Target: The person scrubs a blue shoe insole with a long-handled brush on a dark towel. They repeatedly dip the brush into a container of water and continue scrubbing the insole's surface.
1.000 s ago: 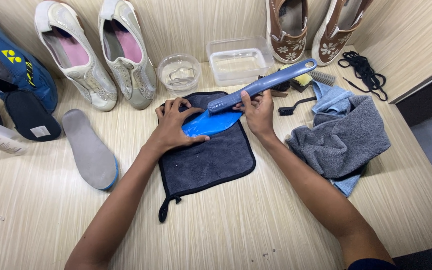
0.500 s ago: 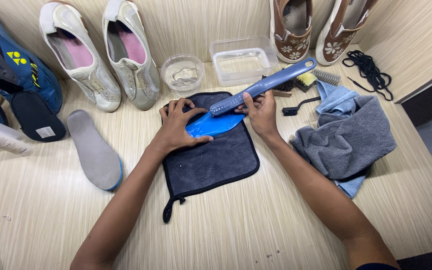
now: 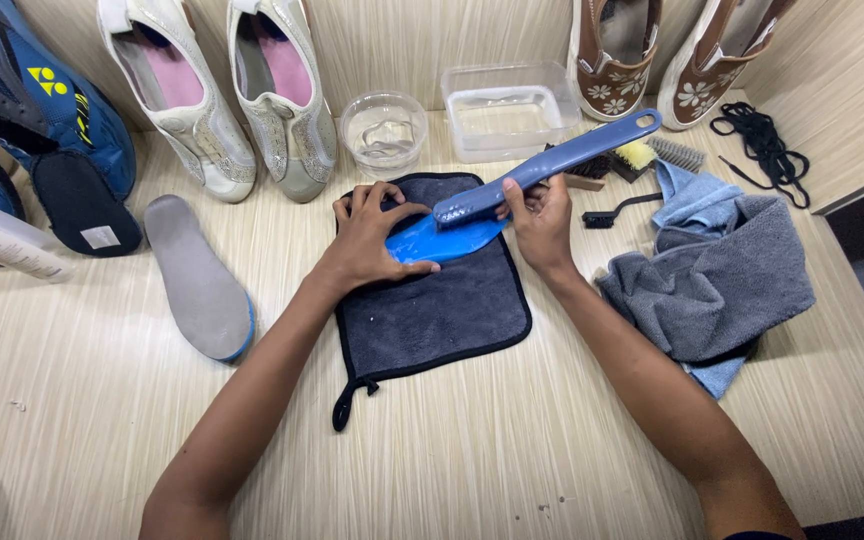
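Blue insole [image 3: 430, 240], flat beneath the left fingertips; long-handled blue-grey brush [image 3: 542, 168], head down on it, handle between the right fingers.

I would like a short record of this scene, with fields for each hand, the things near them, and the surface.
left hand: presses down the blue insole
right hand: grips the blue long-handled brush, its head on the insole
under the insole: dark cloth lying flat
behind: round clear bowl, rectangular clear tub
right side: grey towel
left side: grey insole, pair of white shoes
surface: light wooden table
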